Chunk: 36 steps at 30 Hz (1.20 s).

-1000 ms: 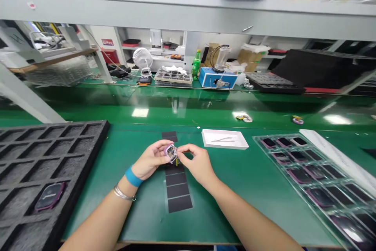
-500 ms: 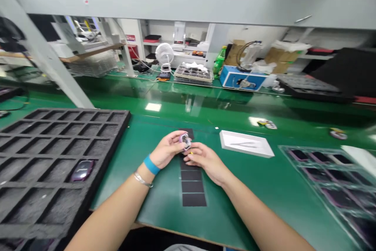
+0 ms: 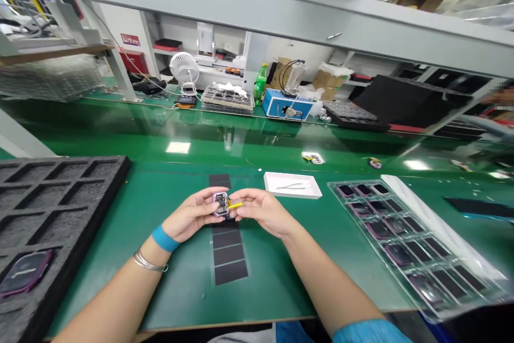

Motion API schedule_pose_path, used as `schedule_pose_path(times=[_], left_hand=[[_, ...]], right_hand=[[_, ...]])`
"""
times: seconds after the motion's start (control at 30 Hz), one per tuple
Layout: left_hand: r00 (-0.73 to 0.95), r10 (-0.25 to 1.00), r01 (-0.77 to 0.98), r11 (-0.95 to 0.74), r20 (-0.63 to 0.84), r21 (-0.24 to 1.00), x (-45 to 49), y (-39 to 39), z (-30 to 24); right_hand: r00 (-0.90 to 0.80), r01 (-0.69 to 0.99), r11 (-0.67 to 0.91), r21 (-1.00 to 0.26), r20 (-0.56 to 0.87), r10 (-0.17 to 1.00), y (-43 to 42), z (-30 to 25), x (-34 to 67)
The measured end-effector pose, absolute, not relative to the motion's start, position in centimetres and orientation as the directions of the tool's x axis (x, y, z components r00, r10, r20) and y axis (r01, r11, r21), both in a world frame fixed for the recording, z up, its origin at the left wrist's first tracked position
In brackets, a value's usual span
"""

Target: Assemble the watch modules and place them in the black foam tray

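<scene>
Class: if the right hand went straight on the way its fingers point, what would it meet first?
Beyond the thin yellow strip at its fingers, the right hand would probably meet the small purple-rimmed, squarish case in the left hand; depth there is hard to judge.

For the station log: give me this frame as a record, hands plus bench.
left hand: holds purple-rimmed watch case, innards showing
right hand: at yellow strip, hold unclear
under hands: row of black rectangles
ahead: white box holding tweezers
left side: black foam tray, purple-rimmed dark panel in pocket
right side: clear plastic tray, purple-rimmed parts inside
</scene>
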<state>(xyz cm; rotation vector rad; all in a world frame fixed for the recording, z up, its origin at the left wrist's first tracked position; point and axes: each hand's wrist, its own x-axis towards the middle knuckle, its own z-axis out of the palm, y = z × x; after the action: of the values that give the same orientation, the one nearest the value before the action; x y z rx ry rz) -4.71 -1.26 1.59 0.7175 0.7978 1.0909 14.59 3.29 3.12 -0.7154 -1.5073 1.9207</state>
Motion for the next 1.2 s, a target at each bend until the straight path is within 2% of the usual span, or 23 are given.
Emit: schedule_pose_path(times=[0.1,0.17,0.27,0.57,0.67,0.77,0.87,1.0,1.2], left_hand=[[0.308,0.922,-0.435,0.356,-0.235,0.827,-4.2,-1.3,1.3],[0.330,0.912,-0.418,0.372,-0.243,0.829,-3.8,-1.3,1.1],[0.316,0.916,-0.413,0.366,-0.246,0.834,-3.3,-1.3,1.0],[0.187,0.942,-0.412,0.333,-0.279,0.848,-2.7,-1.1,0.8],[0.137,0.938,-0.403,0.346,-0.318,0.847,-2.9,-0.8,0.8],[0.018,0.927,-0.420,0.347,-0.374,0.839,-3.6,-0.4,0.8],[-0.113,0.910,-0.455,0.310,-0.399,0.835,-4.6,0.0,0.8],[-0.094,0.904,-0.460,0.333,-0.418,0.823,-5.4,0.0,0.8],[-0.062,0.907,-0.453,0.346,-0.416,0.822,-5.4,-0.2,0.9]], right_hand=[[-0.568,-0.009,0.110,-0.994,0.096,0.817,3.1,2.7,14.2],[-0.497,0.090,0.314,-0.945,0.231,0.836,3.0,2.5,13.9],[-0.474,0.169,0.456,-0.874,0.334,0.815,2.8,2.4,13.4],[-0.447,0.275,0.577,-0.769,0.429,0.785,2.6,1.5,12.4],[-0.426,0.259,0.533,-0.806,0.399,0.812,3.0,0.9,11.9],[-0.393,0.271,0.458,-0.847,0.337,0.856,3.6,0.3,11.7],[-0.485,0.428,0.505,-0.749,0.281,0.828,3.8,-0.2,11.5],[-0.576,0.567,0.589,-0.576,0.234,0.783,3.4,-0.8,11.1],[-0.574,0.608,0.583,-0.539,0.208,0.792,3.1,-1.0,10.5]])
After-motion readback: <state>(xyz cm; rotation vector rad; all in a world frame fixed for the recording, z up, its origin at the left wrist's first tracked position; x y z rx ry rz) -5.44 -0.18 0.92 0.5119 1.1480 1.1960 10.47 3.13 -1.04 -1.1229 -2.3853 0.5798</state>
